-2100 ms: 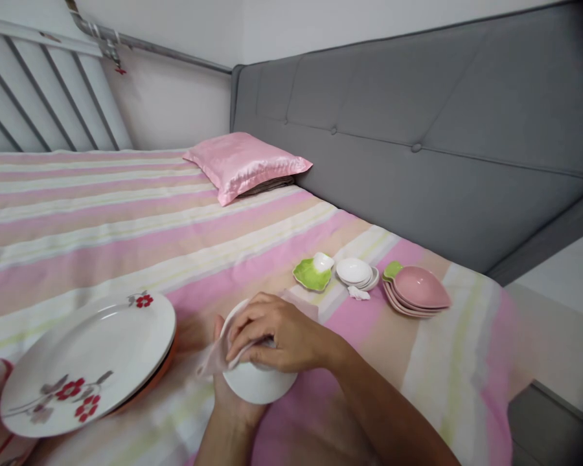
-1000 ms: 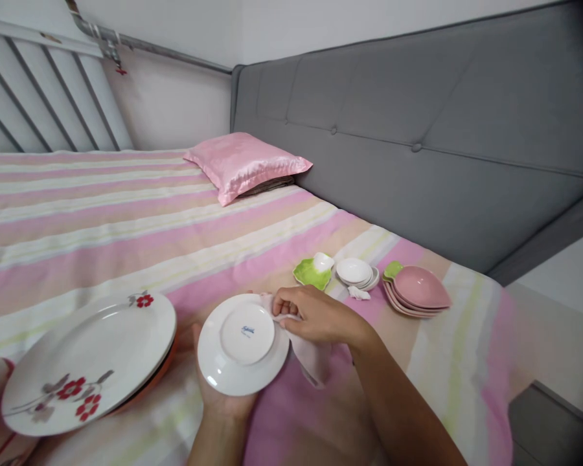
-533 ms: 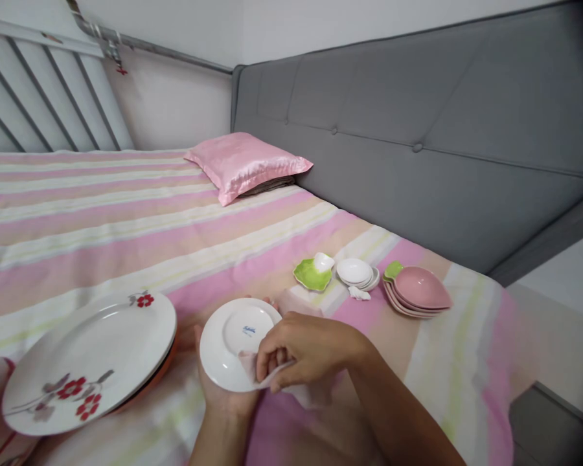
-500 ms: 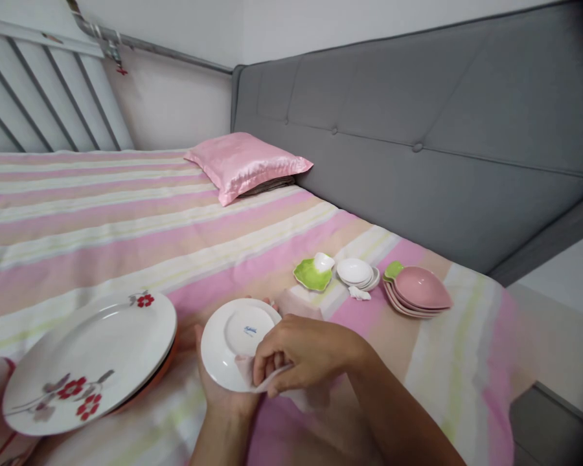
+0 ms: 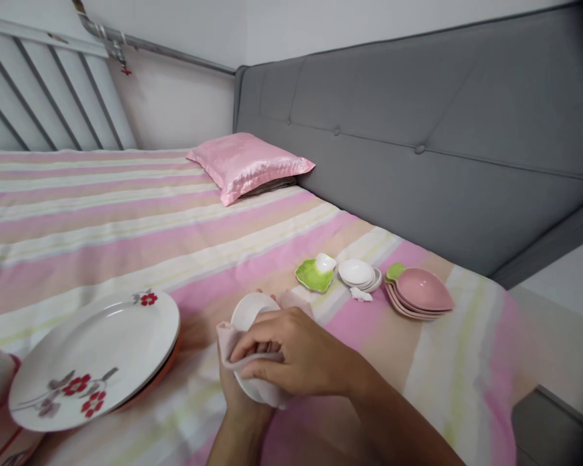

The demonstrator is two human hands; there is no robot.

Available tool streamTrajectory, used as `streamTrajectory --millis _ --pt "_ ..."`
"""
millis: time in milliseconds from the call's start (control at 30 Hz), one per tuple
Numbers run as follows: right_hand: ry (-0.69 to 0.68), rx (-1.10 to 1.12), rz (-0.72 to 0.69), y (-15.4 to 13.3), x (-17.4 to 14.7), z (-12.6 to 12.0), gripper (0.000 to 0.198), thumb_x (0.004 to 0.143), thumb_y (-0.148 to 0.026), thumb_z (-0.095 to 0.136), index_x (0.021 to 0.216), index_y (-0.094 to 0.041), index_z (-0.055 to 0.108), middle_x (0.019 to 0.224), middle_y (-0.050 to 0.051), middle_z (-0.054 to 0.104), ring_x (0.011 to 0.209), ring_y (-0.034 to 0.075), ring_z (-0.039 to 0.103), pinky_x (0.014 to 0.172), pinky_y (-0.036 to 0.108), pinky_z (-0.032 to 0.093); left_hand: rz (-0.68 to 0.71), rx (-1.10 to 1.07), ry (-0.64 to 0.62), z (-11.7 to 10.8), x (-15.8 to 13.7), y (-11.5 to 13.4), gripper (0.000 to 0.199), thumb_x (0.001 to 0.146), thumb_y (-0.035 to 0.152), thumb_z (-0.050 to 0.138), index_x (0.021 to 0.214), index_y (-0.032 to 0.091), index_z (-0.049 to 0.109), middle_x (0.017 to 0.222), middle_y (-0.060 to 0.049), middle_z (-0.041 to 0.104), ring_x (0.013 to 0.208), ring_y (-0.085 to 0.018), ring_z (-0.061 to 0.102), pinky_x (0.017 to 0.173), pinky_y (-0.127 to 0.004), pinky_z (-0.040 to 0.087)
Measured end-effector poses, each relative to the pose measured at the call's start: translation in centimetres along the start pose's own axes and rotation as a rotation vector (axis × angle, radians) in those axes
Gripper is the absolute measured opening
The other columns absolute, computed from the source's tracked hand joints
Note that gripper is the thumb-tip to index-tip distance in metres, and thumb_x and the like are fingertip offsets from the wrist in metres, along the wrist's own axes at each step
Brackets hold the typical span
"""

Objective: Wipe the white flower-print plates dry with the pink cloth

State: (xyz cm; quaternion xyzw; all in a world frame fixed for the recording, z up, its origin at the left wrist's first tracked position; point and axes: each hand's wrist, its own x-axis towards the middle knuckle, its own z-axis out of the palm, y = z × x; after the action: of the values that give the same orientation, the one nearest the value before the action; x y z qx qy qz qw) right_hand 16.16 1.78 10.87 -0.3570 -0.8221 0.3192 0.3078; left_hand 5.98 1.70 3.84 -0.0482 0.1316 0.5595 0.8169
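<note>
A small white plate (image 5: 247, 310) is tilted in my left hand (image 5: 240, 398), which grips it from below and along its left edge. Most of those fingers are hidden behind the plate. My right hand (image 5: 291, 353) has its bent fingers closed on a thin pale pink cloth (image 5: 227, 338). The cloth is folded around the plate's left edge, and part of it hangs below the right hand. Both hands are over the striped bed cover, and the right one covers much of the plate.
Large floral plates (image 5: 97, 356) lie stacked at left, beside a red-trimmed floral container (image 5: 0, 401). Farther right are a green leaf-shaped dish (image 5: 313, 277), small white dishes (image 5: 357, 272) and stacked pink dishes (image 5: 422, 289). A pink pillow (image 5: 247, 165) rests against the grey headboard (image 5: 393, 123).
My right hand has moved the cloth left across the plate to its far left edge. The plate has turned in my left hand and shifted slightly right.
</note>
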Motion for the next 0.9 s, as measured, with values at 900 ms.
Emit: streamTrajectory --millis 900 --pt "0.277 -0.320 0.304 4.0 0.1 -1.9 0.025 0.068 -0.001 0.050 0.078 -0.019 0.064 0.085 0.002 0.067 0.082 0.016 0.060 0.074 0.027 0.043 -0.144 -0.033 -0.481 -0.7 -0.1 2.1 0.052 0.087 0.055 0.036 0.108 0.019 0.067 0.109 -0.010 0.070 0.106 -0.026 0.061 0.093 -0.040 0.046"
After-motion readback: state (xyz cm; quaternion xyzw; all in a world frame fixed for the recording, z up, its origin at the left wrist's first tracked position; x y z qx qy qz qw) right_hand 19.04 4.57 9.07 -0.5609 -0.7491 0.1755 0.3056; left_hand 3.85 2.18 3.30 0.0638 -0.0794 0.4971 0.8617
